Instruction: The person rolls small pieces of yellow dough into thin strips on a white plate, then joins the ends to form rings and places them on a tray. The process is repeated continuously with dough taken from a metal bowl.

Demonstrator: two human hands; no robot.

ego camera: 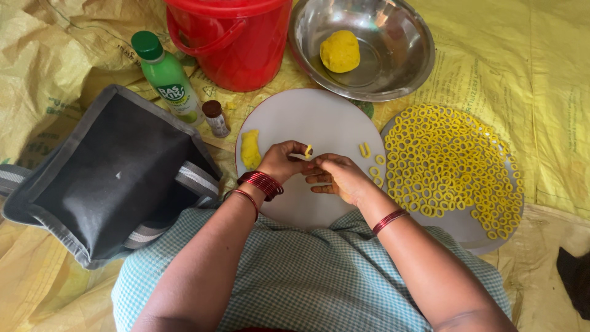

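A short strip of soft yellow dough (308, 150) sits pinched between the fingertips of the left hand (284, 161) and the right hand (337, 177), held just above the round white plastic board (319, 120) in front of the person's lap. Both hands are closed lightly on that strip, the left one holding its upper end and the right one meeting it from the side. To do this step well, the bend looks best made with gentle, even pressure, so the strip curls without cracking or flattening, and the two ends should be pressed together only enough to join. A flattened lump of yellow dough (250, 149) lies on the board just beside the left wrist, near for the next pinch. A few finished yellow rings (376, 170) and one open U-shaped piece (364, 149) lie on the board's right edge, and a grey round tray (467, 227) crowded with small yellow dough rings (448, 163) touches that side. A ball of yellow dough (340, 51) rests in the steel bowl (405, 37) beyond, well apart from the hands.
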